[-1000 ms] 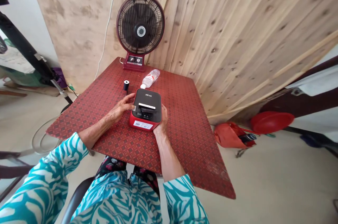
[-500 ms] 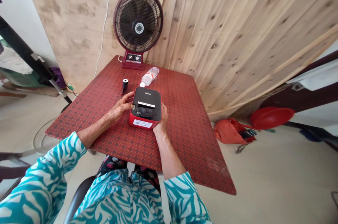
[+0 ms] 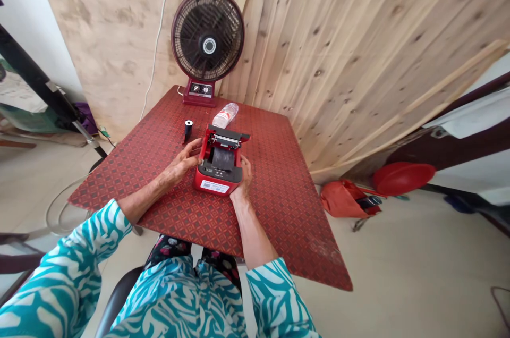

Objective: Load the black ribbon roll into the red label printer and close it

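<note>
A red and black label printer sits on the table in front of me, its lid tipped up and back. Inside the open bay lies a dark roll. My left hand grips the printer's left side, thumb near the front corner of the bay. Against the right side rests my right hand, its fingers partly hidden behind the case. Behind and left of the printer stands a small black roll with a white core, its loose end hanging down.
A clear plastic bottle lies behind the printer. At the table's far edge stands a maroon fan. The patterned red table backs onto a wooden wall. On the floor to the right are an orange bag and a red basin.
The printer's lid was shut half a second ago and has swung up and back, uncovering the roll inside. Both hands have stayed at the printer's sides.
</note>
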A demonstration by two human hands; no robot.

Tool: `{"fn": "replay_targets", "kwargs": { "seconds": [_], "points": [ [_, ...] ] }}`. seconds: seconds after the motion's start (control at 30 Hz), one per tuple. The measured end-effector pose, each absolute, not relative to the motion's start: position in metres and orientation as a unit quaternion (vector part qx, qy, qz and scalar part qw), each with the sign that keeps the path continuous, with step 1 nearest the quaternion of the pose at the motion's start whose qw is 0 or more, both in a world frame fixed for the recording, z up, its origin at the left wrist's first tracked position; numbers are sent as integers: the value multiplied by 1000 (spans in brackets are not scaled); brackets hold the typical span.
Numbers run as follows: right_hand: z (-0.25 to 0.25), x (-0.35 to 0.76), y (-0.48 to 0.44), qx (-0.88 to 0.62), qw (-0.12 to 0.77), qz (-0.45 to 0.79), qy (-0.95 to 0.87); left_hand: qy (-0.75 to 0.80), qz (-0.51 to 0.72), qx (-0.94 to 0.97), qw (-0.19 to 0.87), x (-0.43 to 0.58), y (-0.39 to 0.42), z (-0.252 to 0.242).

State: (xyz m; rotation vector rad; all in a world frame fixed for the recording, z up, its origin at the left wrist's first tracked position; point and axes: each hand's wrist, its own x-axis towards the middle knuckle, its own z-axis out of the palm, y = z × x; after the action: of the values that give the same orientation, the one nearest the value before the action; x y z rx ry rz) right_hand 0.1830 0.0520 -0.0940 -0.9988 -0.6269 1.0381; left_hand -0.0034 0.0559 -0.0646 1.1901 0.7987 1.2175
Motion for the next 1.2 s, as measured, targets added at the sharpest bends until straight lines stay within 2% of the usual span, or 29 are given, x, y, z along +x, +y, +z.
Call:
{"fn": "replay_targets", "kwargs": {
  "seconds": [0.2,0.27,0.33,0.4,0.5,0.63,0.93,1.07,1.2],
  "points": [
    [-99,183,54,-448,697,472,-300,349,514,494,608,-2,50,-54],
    [-101,183,55,-448,697,474,-298,385,509,501,585,-3,47,-50],
    [-102,184,56,-448,696,477,-294,432,509,551,501,-7,44,-44],
    [-102,184,58,-451,693,481,-292,457,491,649,357,-11,42,-34],
    [-100,184,59,-458,693,473,-293,406,395,800,197,-11,48,-13],
    [-96,184,59,-467,695,459,-296,349,235,889,183,5,71,12],
    [-97,186,63,-460,691,463,-309,449,-57,891,35,47,99,36],
    [-95,185,64,-457,693,473,-293,469,-135,873,-11,61,96,44],
    [-95,184,63,-452,695,474,-296,469,-135,873,-5,65,97,42]
  ]
}}
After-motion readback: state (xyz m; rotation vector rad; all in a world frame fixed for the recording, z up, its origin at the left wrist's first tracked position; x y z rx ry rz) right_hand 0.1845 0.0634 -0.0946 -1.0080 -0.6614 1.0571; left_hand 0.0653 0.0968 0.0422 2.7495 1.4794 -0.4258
